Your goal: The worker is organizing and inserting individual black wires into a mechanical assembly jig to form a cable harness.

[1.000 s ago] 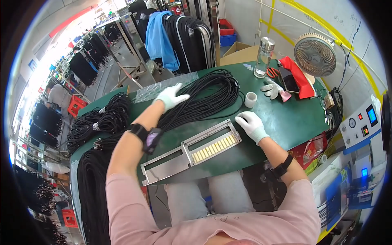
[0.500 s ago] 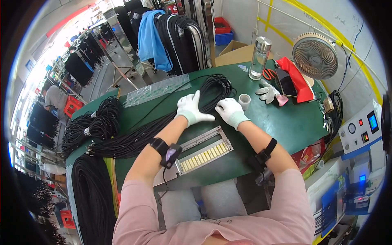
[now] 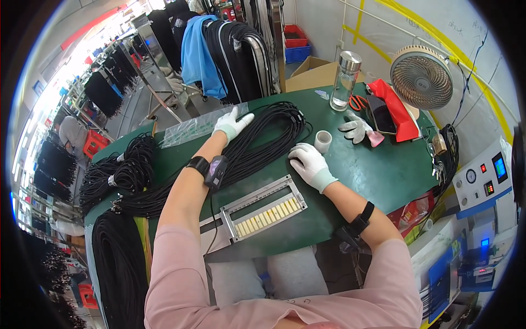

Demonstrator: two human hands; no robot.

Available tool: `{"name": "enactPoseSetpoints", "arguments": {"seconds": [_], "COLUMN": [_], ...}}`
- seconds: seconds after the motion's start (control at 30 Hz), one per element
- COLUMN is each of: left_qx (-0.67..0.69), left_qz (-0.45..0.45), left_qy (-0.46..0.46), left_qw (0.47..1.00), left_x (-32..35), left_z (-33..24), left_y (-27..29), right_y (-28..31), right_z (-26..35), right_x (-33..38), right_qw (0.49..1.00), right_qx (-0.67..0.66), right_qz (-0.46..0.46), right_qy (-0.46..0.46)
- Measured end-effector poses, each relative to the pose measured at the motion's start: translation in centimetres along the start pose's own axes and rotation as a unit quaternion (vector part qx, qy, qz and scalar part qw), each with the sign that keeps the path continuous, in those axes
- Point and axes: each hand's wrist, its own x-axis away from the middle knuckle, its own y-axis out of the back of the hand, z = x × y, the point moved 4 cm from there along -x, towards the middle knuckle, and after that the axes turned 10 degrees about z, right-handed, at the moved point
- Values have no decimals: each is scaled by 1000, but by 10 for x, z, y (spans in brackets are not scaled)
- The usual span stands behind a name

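A long bundle of black cords [image 3: 257,151] lies looped across the green table. My left hand [image 3: 232,124], in a white glove, rests at the far left side of the loop, its fingers stretched and thumb apart. My right hand [image 3: 311,165], gloved too, is down at the loop's near right edge. Its fingers are bent in toward the thumb, and what they hold, if anything, is hidden. In front of me sits a metal frame jig [image 3: 262,208] with a row of pale yellow blocks. Beside my right hand stands a white roll [image 3: 322,141].
Tied black cords [image 3: 118,171] lie at the left, and more black cords [image 3: 118,268] hang over the table's edge. A clear plastic bag [image 3: 197,126] lies at the back. Toward the right are a glass bottle [image 3: 344,82], scissors [image 3: 358,102], a spare glove [image 3: 355,127], a phone [image 3: 382,115] and a fan [image 3: 421,78].
My left hand has moved left and away from the right hand, to the far side of the cords. The right hand has come slightly nearer to me. The loop now looks wider.
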Motion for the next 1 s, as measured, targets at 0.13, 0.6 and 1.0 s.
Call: {"name": "enactPoseSetpoints", "arguments": {"seconds": [0.13,0.6,1.0], "left_qx": [-53,-66,-96], "left_qz": [35,-98,-132], "left_qy": [-56,-101,-186], "left_qw": [996,988,969], "left_x": [31,70,112], "left_z": [-44,-61,-77], "left_y": [-32,-75,-90], "right_y": [2,1,34], "right_z": [-2,43,84], "right_x": [0,16,77], "right_qw": [999,998,997], "right_qx": [14,-19,23], "right_qz": [-21,51,68], "right_qy": [42,19,28]}}
